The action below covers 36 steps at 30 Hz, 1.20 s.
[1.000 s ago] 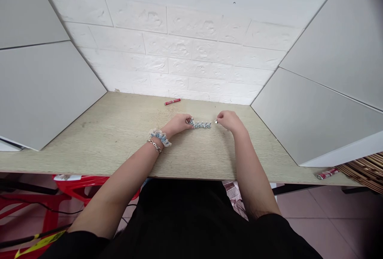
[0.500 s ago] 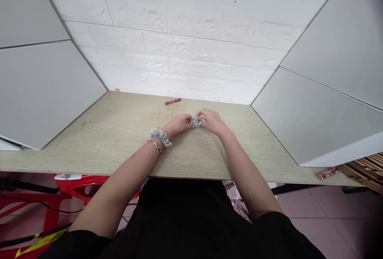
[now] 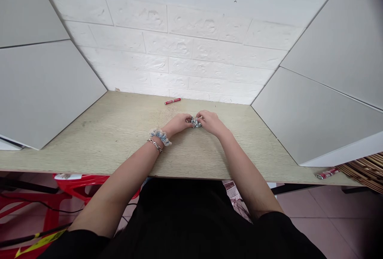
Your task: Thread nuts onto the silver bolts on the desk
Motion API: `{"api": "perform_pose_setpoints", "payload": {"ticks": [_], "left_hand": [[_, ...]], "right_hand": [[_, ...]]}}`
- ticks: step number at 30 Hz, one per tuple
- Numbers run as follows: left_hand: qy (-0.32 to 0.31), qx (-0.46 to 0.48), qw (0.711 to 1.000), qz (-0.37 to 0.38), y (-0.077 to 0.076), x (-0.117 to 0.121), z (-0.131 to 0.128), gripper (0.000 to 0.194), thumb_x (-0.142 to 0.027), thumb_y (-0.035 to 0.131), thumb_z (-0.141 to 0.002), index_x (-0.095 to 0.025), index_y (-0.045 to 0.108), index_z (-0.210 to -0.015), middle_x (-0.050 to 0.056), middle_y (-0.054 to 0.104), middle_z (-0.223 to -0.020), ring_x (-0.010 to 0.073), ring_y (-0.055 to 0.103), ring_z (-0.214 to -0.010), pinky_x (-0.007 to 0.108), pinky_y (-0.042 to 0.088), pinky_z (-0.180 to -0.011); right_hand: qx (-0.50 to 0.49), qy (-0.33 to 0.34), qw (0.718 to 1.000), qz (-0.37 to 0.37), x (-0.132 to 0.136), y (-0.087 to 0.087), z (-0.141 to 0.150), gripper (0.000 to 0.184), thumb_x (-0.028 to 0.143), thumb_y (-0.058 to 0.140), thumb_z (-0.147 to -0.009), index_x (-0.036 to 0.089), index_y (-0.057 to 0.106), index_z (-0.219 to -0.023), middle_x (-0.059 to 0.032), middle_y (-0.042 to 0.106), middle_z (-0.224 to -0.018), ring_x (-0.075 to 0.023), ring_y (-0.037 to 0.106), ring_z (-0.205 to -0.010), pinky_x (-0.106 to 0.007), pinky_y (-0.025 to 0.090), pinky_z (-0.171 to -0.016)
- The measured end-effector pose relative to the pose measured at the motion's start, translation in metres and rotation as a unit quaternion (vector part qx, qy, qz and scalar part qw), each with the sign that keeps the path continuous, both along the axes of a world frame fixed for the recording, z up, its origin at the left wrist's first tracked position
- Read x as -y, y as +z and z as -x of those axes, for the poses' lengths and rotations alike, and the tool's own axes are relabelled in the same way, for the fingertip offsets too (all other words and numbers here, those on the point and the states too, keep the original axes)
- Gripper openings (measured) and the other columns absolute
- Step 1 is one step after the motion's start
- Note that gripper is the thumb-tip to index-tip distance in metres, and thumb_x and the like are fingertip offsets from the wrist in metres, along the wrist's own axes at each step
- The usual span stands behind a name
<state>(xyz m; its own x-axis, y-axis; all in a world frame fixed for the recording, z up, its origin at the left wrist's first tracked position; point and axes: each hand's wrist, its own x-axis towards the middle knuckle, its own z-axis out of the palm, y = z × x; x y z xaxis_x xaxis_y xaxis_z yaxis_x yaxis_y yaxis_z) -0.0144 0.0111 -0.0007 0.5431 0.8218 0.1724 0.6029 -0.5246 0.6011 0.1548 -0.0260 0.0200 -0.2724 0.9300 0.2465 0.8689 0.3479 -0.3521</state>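
Between my two hands, on the wooden tabletop (image 3: 191, 151), lies a small heap of silvery metal bolts (image 3: 196, 123). My left hand (image 3: 179, 122) curls in from the left, its thumb and fingers closed on bolts at the heap's edge; one bolt stands upright by the fingertips. From the right, my right hand (image 3: 208, 121) pinches bolts at the other side of the heap. The fingers partly hide the pieces, so their exact shapes are hard to see. A lace scrunchie (image 3: 160, 136) and a chain bracelet (image 3: 154, 145) circle my left wrist.
A red tube-like stick (image 3: 172, 101) lies near the white brick-patterned wall (image 3: 179, 45). Another red cylinder (image 3: 327, 173) rests at the front right, beside brown slats (image 3: 363, 169). Grey-white panels (image 3: 48, 91) stand on both sides. Red plastic stools (image 3: 80, 185) are below the front edge.
My right hand has shifted slightly left and down, closer to my left hand. The bolts between the fingers have moved a little, and one now shows upright beside the left fingertips.
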Motion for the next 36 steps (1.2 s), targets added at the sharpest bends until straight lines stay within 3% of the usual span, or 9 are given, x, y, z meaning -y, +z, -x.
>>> {"api": "perform_pose_setpoints", "payload": {"ticks": [12,20,27,36], "left_hand": [[0.004,0.027,1.000,0.010,-0.0004,-0.0023,0.0003,0.021,-0.038,0.060,-0.070,-0.017,0.059,-0.071,0.000,0.057,-0.066,0.0152,0.050,-0.066,0.027,0.036,-0.060],[0.001,0.070,0.994,0.079,0.0068,-0.0001,0.0040,0.025,-0.037,0.063,-0.068,-0.017,0.065,-0.083,0.001,0.065,-0.078,0.0151,0.056,-0.071,0.026,0.041,-0.065],[-0.050,0.111,0.983,0.140,0.0079,-0.0011,0.0056,0.025,-0.032,0.065,-0.067,-0.016,0.065,-0.087,0.004,0.068,-0.088,0.0160,0.060,-0.081,0.028,0.045,-0.073],[-0.039,0.092,0.986,0.133,0.0047,-0.0024,0.0054,0.024,-0.028,0.063,-0.066,-0.016,0.061,-0.087,0.003,0.066,-0.086,0.0163,0.060,-0.081,0.027,0.044,-0.069]], "right_hand": [[-0.020,0.016,1.000,0.004,-0.0010,-0.0013,-0.0024,0.016,0.019,0.041,-0.085,0.018,0.057,-0.087,-0.0044,0.060,-0.090,-0.0147,0.053,-0.080,-0.026,0.036,-0.069],[-0.027,0.025,0.999,0.007,-0.0018,-0.0020,-0.0029,0.016,0.018,0.040,-0.084,0.018,0.056,-0.086,-0.0034,0.060,-0.090,-0.0145,0.053,-0.081,-0.026,0.036,-0.070],[-0.034,0.027,0.999,0.013,-0.0010,-0.0011,-0.0026,0.014,0.019,0.042,-0.083,0.018,0.056,-0.084,-0.0033,0.060,-0.088,-0.0141,0.052,-0.079,-0.025,0.036,-0.068],[-0.042,0.019,0.999,0.025,-0.0003,-0.0005,-0.0012,0.013,0.021,0.043,-0.082,0.018,0.056,-0.082,-0.0033,0.060,-0.086,-0.0137,0.052,-0.075,-0.025,0.035,-0.064]]}}
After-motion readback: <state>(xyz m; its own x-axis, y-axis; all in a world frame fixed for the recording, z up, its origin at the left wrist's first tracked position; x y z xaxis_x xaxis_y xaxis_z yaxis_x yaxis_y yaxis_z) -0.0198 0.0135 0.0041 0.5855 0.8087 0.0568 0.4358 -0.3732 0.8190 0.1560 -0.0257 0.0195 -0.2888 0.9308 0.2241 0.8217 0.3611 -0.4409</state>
